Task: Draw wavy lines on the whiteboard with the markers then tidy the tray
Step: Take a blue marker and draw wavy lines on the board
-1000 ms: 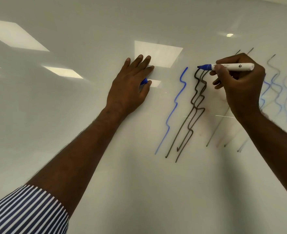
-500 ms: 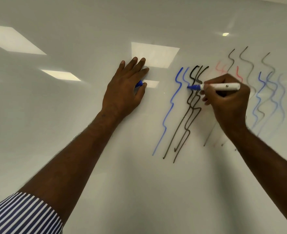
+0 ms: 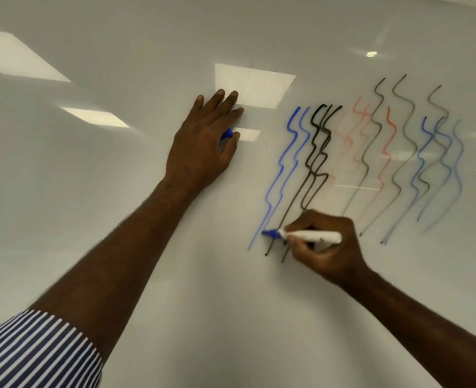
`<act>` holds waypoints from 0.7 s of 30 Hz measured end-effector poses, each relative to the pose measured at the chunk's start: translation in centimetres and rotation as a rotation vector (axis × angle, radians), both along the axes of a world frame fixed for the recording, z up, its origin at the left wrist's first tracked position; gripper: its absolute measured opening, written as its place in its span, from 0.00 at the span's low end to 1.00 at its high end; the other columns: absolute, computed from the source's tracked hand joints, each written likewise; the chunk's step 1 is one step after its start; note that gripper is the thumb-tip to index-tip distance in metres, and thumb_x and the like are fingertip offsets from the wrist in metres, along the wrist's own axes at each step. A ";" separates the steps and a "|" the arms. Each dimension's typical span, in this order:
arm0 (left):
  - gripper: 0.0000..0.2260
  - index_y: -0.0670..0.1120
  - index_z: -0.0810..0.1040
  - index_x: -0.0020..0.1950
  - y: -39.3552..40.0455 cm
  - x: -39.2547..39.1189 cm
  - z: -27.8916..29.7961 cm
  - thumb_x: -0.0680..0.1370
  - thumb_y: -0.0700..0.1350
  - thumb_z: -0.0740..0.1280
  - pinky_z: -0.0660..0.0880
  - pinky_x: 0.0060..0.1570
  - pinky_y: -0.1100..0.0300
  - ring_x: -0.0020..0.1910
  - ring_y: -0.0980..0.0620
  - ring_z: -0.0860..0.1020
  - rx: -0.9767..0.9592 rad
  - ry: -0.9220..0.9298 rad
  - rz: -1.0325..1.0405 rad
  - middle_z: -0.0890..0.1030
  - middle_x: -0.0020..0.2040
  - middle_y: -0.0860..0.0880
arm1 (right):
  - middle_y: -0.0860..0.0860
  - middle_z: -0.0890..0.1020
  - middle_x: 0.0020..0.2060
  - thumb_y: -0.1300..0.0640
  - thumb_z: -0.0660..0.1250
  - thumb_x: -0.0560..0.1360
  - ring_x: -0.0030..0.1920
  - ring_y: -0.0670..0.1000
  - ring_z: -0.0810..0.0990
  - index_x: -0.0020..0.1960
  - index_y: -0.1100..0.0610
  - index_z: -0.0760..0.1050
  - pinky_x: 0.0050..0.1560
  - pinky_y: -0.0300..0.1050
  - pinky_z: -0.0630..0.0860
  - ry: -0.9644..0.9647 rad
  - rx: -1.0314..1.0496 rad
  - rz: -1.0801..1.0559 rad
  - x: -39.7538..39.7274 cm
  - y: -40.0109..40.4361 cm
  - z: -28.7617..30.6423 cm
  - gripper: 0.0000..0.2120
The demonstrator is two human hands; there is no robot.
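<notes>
The glossy whiteboard (image 3: 113, 208) fills the view. My right hand (image 3: 332, 250) grips a white marker with a blue tip (image 3: 315, 236), held almost level. Its tip touches the board at the lower end of the second of two blue wavy lines (image 3: 285, 169). Just right of these run black wavy lines (image 3: 316, 152). My left hand (image 3: 200, 155) lies flat against the board with straight fingers, left of the drawing. A blue marker cap (image 3: 227, 133) is pinched between its thumb and forefinger. No tray is in view.
Further right the board carries faint red wavy lines (image 3: 386, 141), grey-black ones (image 3: 406, 127) and more blue ones (image 3: 427, 152). Ceiling lights reflect in the board at the upper left and behind my left hand. My striped sleeve (image 3: 35, 351) shows at bottom left.
My right hand has run the marker from the top of the lines down to their lower end, leaving a second blue wavy line. My left hand has stayed on the board.
</notes>
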State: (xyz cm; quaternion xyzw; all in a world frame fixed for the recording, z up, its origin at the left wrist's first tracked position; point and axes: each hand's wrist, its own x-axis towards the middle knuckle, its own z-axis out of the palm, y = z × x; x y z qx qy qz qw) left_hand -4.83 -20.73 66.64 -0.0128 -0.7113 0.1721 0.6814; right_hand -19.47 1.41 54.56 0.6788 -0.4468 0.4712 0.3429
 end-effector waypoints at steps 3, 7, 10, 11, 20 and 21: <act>0.21 0.44 0.71 0.75 0.0 0.1 -0.1 0.83 0.48 0.63 0.55 0.79 0.48 0.78 0.48 0.62 0.007 0.000 -0.001 0.67 0.77 0.46 | 0.46 0.83 0.36 0.65 0.74 0.71 0.33 0.47 0.81 0.44 0.59 0.84 0.32 0.45 0.76 0.080 0.103 -0.020 0.9 -0.1 0.0 0.03; 0.20 0.44 0.72 0.74 0.2 0.3 -0.2 0.83 0.48 0.62 0.56 0.79 0.48 0.78 0.48 0.62 0.003 0.006 -0.002 0.67 0.77 0.46 | 0.55 0.84 0.40 0.64 0.72 0.76 0.35 0.55 0.82 0.47 0.64 0.83 0.33 0.48 0.76 -0.042 -0.176 0.016 1.1 0.7 5.7 0.03; 0.20 0.44 0.71 0.74 0.3 0.3 -0.4 0.83 0.48 0.62 0.56 0.79 0.48 0.78 0.49 0.62 0.011 0.000 -0.012 0.67 0.77 0.46 | 0.59 0.84 0.42 0.59 0.72 0.78 0.37 0.59 0.83 0.52 0.65 0.80 0.31 0.47 0.77 -0.145 -0.340 0.019 0.6 1.2 10.1 0.09; 0.20 0.44 0.71 0.75 0.3 0.3 -0.4 0.83 0.48 0.62 0.55 0.79 0.48 0.78 0.49 0.62 0.014 -0.004 -0.014 0.67 0.77 0.46 | 0.59 0.84 0.43 0.56 0.72 0.79 0.38 0.58 0.84 0.54 0.65 0.79 0.32 0.43 0.78 -0.158 -0.366 0.005 0.4 1.3 11.2 0.11; 0.21 0.44 0.72 0.74 0.2 0.4 -0.5 0.83 0.49 0.62 0.57 0.79 0.46 0.78 0.47 0.63 0.003 -0.006 -0.009 0.68 0.77 0.45 | 0.58 0.84 0.43 0.55 0.72 0.78 0.39 0.57 0.83 0.52 0.64 0.81 0.36 0.44 0.79 -0.130 -0.358 -0.058 -0.5 0.1 12.2 0.11; 0.21 0.44 0.72 0.74 0.2 0.4 -0.5 0.83 0.49 0.62 0.57 0.78 0.46 0.78 0.47 0.63 0.003 -0.007 -0.010 0.68 0.77 0.45 | 0.58 0.84 0.42 0.56 0.72 0.78 0.39 0.57 0.83 0.51 0.65 0.81 0.36 0.44 0.79 -0.124 -0.350 -0.063 -0.5 0.1 11.7 0.10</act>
